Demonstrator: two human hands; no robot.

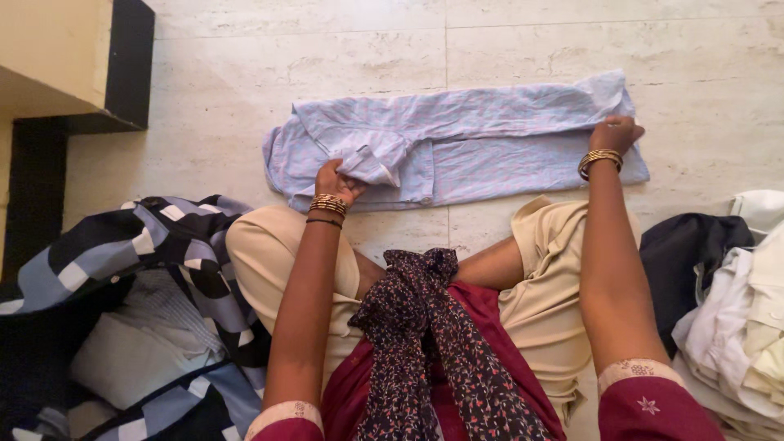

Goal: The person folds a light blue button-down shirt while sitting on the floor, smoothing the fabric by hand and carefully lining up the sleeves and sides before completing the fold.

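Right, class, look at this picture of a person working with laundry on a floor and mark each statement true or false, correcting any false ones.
1. The light blue shirt lies folded lengthwise on the tiled floor. True.
2. The left hand rests on the pile of pale clothes. False: it grips the shirt near its collar.
3. The right hand presses on the shirt's far end. True.
4. Both wrists are bare. False: each wears bangles.
5. A checked blue, black and white cloth lies at the person's left. True.

The pile of clothes (pixel 739 327) (white and dark) is cut off at the right edge.
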